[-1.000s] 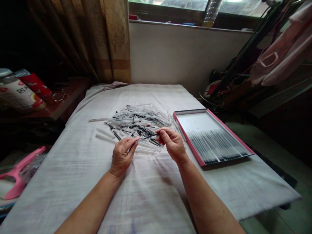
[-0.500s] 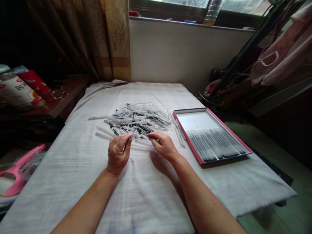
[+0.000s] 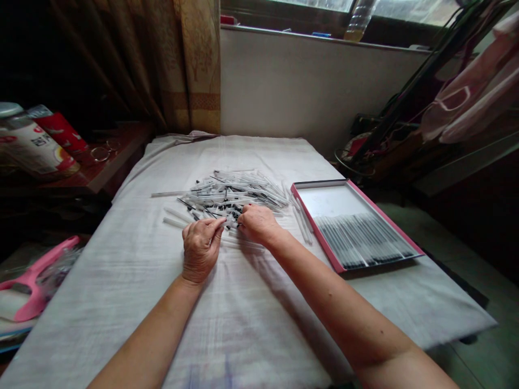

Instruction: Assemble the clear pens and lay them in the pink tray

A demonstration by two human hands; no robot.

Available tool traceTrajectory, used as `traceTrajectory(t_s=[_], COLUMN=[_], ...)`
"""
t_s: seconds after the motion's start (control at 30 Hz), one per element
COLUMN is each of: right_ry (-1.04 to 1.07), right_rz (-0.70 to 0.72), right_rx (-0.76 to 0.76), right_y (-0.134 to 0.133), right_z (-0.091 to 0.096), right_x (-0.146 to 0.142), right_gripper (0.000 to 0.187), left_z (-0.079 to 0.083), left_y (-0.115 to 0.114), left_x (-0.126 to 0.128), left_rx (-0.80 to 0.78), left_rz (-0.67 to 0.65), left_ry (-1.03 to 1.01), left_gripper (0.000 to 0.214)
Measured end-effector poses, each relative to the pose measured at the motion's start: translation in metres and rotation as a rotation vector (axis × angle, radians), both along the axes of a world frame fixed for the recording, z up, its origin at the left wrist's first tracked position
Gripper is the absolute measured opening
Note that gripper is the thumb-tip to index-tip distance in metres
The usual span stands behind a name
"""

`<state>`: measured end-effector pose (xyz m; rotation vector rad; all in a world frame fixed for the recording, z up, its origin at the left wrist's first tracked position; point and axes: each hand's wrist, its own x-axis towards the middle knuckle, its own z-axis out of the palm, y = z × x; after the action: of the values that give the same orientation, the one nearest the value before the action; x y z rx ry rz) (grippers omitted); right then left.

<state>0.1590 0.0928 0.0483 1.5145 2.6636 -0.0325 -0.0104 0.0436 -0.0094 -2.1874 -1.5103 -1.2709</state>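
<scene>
A heap of clear pen barrels, black refills and small black caps [image 3: 233,194] lies on the white cloth [image 3: 243,302]. My left hand [image 3: 200,247] rests at the heap's near edge, fingers pinched on a clear pen barrel. My right hand [image 3: 255,223] reaches into the heap's near side, fingers curled down over the small black parts; what they grip is hidden. A pink-rimmed tray [image 3: 320,235] to the right holds a neat row of assembled pens [image 3: 363,240].
A dark wooden side table [image 3: 97,173] with a jar [image 3: 28,143] and a red packet stands on the left. A pink plastic tool [image 3: 30,281] lies at the lower left. Curtain, window sill and a clothes rack are behind.
My right hand has moved forward and left from in front of me into the heap; the black refill it held is no longer visible. My left hand has lowered to the cloth.
</scene>
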Motion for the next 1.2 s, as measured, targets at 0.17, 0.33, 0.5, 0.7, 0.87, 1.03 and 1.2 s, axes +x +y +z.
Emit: traceTrajectory(t_s=[0.17,0.33,0.5,0.7,0.87,1.03,1.2], right_ry=[0.018,0.34,1.257,1.846,1.954,1.92,1.86], right_rz=[0.06,-0.095,-0.357,-0.588,-0.636,-0.64,-0.613], right_rx=[0.032,0.001,-0.234,-0.657,-0.801,-0.843,-0.798], right_y=[-0.001,-0.005,-0.028,-0.058,-0.06,-0.061,-0.062], right_z=[-0.004,-0.013,-0.034,-0.041,-0.034,-0.032,-0.034], right_x=[-0.007,0.006,0.027,0.031,0.031,0.03,0.028], right_gripper=[0.031,0.023,0.029,0.027,0.028,0.029,0.027], left_z=[-0.002,-0.002,0.0,0.004,0.006,0.008,0.01], left_y=[0.0,0.0,-0.004,-0.012,-0.014,-0.016,-0.017], left_x=[0.001,0.0,0.004,0.014,0.015,0.016,0.017], left_rx=[-0.019,-0.023,-0.035,-0.058,-0.053,-0.037,-0.025], left_rz=[0.0,-0.01,-0.058,-0.158,-0.17,-0.177,-0.185], left_ry=[0.019,0.023,0.055,0.107,0.117,0.129,0.138], left_gripper=[0.022,0.021,0.022,0.025,0.025,0.024,0.023])
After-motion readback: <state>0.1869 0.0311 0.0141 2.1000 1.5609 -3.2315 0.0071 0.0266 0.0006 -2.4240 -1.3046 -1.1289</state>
